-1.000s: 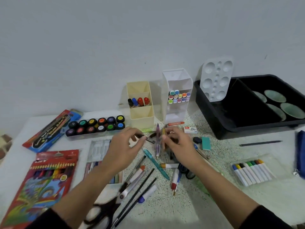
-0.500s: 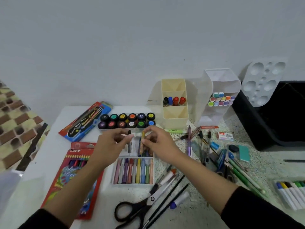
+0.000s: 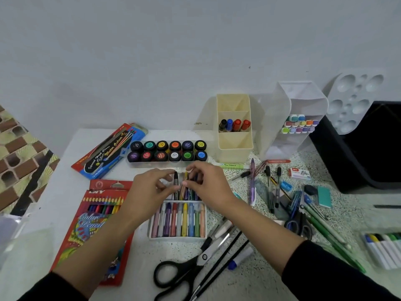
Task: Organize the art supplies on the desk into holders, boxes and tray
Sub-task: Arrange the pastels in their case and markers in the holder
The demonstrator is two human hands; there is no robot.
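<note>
White at the left and speckled at the right, the desk [image 3: 260,281] stands against a pale wall, with patterned floor tiles [image 3: 19,153] beyond its left edge.

Nearest lie black scissors [image 3: 173,276], two thin black brushes [image 3: 223,257] and a blue-capped marker [image 3: 239,259]. A red pencil box [image 3: 95,224] lies flat to the left. Boxed markers [image 3: 384,248] sit at the right edge.

Mid-desk is a white crayon tray [image 3: 178,238] with its near row of crayons [image 3: 184,218] lying side by side. Both hands reach over its far row, arms in dark sleeves. The left hand [image 3: 149,190] pinches a black crayon [image 3: 176,179] between thumb and forefinger, tip pointing away. The right hand [image 3: 208,185] pinches a yellow crayon [image 3: 184,183] just beside it, its other fingers curled above. Both crayons are over the far row; whether they touch the tray I cannot tell.

Right of the hands is a loose scatter: blue-handled scissors [image 3: 298,224], green pens [image 3: 325,231], a purple pen [image 3: 252,183], a blue sharpener [image 3: 286,186], a teal eraser [image 3: 324,196] and a small staple box [image 3: 300,173].

Behind the hands stand two rows of paint pots [image 3: 168,151], with a blue-and-red box [image 3: 108,151] angled to their left. Further back, a cream holder [image 3: 235,146] has four markers in its middle compartment. Beside it a white holder [image 3: 303,98] shows pastel marker caps [image 3: 300,127]. A black bin [image 3: 358,170] fills the far right, with a white palette [image 3: 355,101] leaning at its near-left corner.
</note>
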